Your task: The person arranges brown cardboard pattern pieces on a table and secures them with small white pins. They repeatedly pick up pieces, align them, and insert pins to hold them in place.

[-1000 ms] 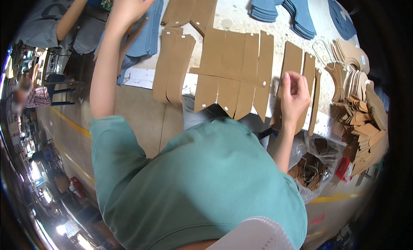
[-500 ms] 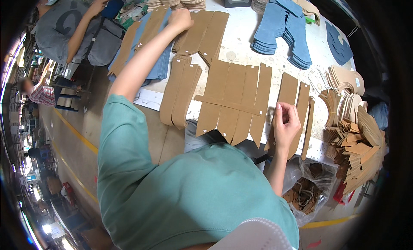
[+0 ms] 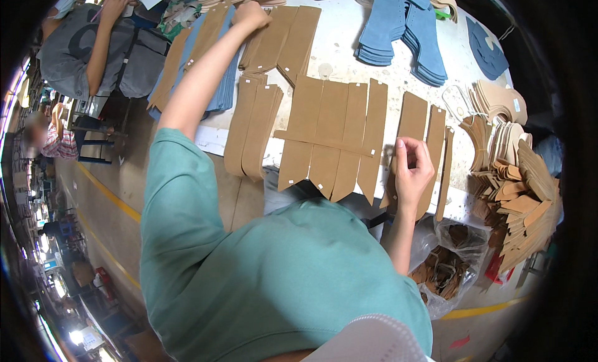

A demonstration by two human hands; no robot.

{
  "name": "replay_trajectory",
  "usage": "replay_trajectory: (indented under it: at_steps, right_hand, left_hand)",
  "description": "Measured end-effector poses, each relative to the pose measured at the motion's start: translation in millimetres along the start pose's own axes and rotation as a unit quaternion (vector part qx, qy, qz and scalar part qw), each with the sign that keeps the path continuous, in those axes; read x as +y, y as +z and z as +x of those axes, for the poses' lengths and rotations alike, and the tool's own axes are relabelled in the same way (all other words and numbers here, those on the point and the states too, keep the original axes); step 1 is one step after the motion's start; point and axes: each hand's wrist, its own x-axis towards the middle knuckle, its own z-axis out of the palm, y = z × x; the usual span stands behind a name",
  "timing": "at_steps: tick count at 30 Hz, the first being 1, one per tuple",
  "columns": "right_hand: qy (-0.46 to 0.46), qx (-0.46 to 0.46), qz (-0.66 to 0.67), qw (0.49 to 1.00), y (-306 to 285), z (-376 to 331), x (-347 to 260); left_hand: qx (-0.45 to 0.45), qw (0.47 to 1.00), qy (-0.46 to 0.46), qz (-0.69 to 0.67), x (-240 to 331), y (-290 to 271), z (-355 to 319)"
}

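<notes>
My left hand (image 3: 251,16) reaches to the far left of the table. Its fingers are bent down at the top of a stack of brown leather-like pieces (image 3: 278,41); what they grip, if anything, is hidden. My right hand (image 3: 414,166) hovers over the brown strips (image 3: 412,119) at the near right, thumb and fingers pinched together; nothing nameable shows between them. Between my hands, several brown panels (image 3: 332,109) lie side by side with small white stickers at their ends. A narrow brown strip (image 3: 324,145) crosses them.
Blue cut pieces (image 3: 380,41) are stacked at the back. Bundled tan pieces (image 3: 526,206) crowd the right table edge, above a plastic bag of brown scraps (image 3: 445,271). Brown stacks (image 3: 252,128) overhang the near edge at left. A person in grey (image 3: 81,50) sits at the far left.
The view has shifted a little, so the table sits higher in the picture. My left hand stays at the same stack, and my right hand remains pinched over the strips.
</notes>
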Motion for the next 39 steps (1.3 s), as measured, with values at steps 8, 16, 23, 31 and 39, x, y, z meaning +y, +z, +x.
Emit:
replay_trajectory:
  at_steps: [8,16,23,31,39]
  right_hand:
    - [-0.032,0.009,0.064,0.997,-16,-14,-25]
    - [0.2,-0.414,0.416,0.785,4,-46,-70]
    - [0.197,-0.377,0.269,0.864,10,-52,-52]
    - [0.018,-0.215,-0.077,0.973,16,-16,-36]
    - [-0.004,-0.112,-0.122,0.986,6,-19,-27]
  left_hand:
    - [-0.161,0.8,0.248,-0.521,3,-89,-116]
    - [-0.356,0.717,0.341,-0.492,23,-89,-338]
    - [-0.274,0.77,0.216,-0.535,-8,-34,-373]
    - [-0.072,0.916,0.069,-0.388,-10,-7,-358]
    - [0.045,0.904,-0.002,-0.426,-39,-23,-347]
